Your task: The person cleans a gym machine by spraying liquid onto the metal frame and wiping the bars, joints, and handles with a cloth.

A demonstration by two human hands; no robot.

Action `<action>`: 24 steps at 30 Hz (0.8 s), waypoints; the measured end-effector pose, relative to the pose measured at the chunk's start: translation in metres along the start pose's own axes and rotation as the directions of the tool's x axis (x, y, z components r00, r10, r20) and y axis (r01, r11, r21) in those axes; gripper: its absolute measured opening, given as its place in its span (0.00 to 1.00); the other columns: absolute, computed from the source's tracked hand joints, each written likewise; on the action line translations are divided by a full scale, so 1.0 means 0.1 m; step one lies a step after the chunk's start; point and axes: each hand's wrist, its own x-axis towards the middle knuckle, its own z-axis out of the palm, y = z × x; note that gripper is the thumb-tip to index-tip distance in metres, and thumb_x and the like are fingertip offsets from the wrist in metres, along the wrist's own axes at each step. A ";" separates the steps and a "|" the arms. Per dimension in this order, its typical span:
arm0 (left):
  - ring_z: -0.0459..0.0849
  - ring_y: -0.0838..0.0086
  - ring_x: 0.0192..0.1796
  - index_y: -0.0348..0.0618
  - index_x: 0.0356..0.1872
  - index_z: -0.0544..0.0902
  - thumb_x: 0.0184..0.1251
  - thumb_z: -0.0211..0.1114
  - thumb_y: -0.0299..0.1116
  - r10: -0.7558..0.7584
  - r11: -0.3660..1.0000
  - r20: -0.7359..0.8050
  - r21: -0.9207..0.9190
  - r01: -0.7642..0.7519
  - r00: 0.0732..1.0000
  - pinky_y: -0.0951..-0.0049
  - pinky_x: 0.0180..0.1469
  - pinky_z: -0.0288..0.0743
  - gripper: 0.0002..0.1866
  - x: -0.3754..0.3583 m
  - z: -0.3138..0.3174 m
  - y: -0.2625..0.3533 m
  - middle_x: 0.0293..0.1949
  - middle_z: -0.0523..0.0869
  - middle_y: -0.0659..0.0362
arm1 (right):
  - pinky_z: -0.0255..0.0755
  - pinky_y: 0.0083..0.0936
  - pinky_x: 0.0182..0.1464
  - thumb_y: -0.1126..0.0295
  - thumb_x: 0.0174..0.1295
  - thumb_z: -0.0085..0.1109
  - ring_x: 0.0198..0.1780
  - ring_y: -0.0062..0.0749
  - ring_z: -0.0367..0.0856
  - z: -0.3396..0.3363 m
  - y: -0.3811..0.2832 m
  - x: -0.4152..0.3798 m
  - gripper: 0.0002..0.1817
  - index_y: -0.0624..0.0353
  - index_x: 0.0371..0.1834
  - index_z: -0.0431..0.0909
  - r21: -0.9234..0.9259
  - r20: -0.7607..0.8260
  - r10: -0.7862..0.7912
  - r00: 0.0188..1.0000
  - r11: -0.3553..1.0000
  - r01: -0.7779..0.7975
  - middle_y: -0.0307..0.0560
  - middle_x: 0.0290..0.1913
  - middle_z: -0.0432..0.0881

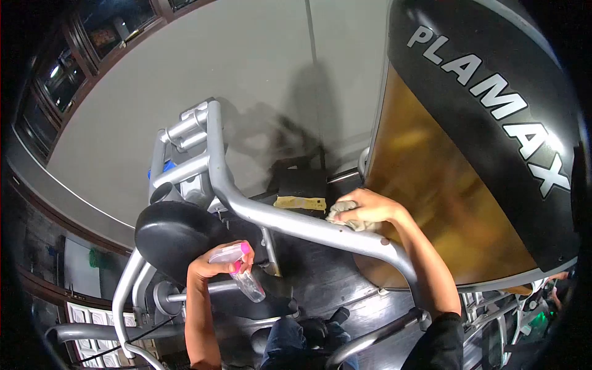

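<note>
My left hand (216, 262) is wrapped round a clear spray bottle (250, 287) with a pink and clear spray head. The bottle tilts, its lower end toward the right, just beside a round black pad (176, 234). In my right hand (369, 206) is a crumpled pale cloth (344, 216). That hand rests at the silver tube (290, 222) of a gym machine, with the cloth against the tube. Part of the cloth is hidden under my fingers.
A tall machine cover (456, 166) lettered PLAMAX stands close on the right. Behind the frame is a grey wall (259, 68). A yellow label (300, 203) sits on a dark box. A curved silver bar (376, 336) crosses low in front of my legs.
</note>
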 end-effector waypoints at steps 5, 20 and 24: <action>0.81 0.73 0.40 0.42 0.43 0.78 0.53 0.81 0.47 -0.008 1.000 -0.056 0.024 0.010 0.998 0.69 0.47 0.74 0.26 0.02 0.05 0.01 0.41 0.80 0.58 | 0.76 0.28 0.52 0.53 0.64 0.67 0.45 0.28 0.84 0.35 0.06 0.47 0.21 0.56 0.52 0.85 0.208 -0.070 -0.108 0.992 0.971 0.121 0.44 0.43 0.89; 0.81 0.74 0.37 0.37 0.49 0.80 0.66 0.73 0.46 0.067 0.994 -0.215 0.100 -0.047 0.974 0.68 0.48 0.76 0.22 0.08 0.21 0.01 0.36 0.81 0.59 | 0.79 0.30 0.42 0.59 0.62 0.65 0.33 0.29 0.86 0.19 -0.10 0.01 0.16 0.52 0.49 0.86 0.066 -0.124 -0.126 0.984 0.989 0.135 0.42 0.36 0.89; 0.83 0.76 0.38 0.39 0.49 0.80 0.69 0.71 0.45 0.040 0.973 -0.262 0.231 0.022 0.964 0.70 0.47 0.76 0.20 0.11 0.30 0.09 0.36 0.82 0.61 | 0.79 0.38 0.50 0.59 0.62 0.67 0.44 0.47 0.89 0.32 -0.37 -0.01 0.15 0.49 0.50 0.85 -0.126 -0.253 -0.244 0.936 0.968 0.218 0.52 0.41 0.89</action>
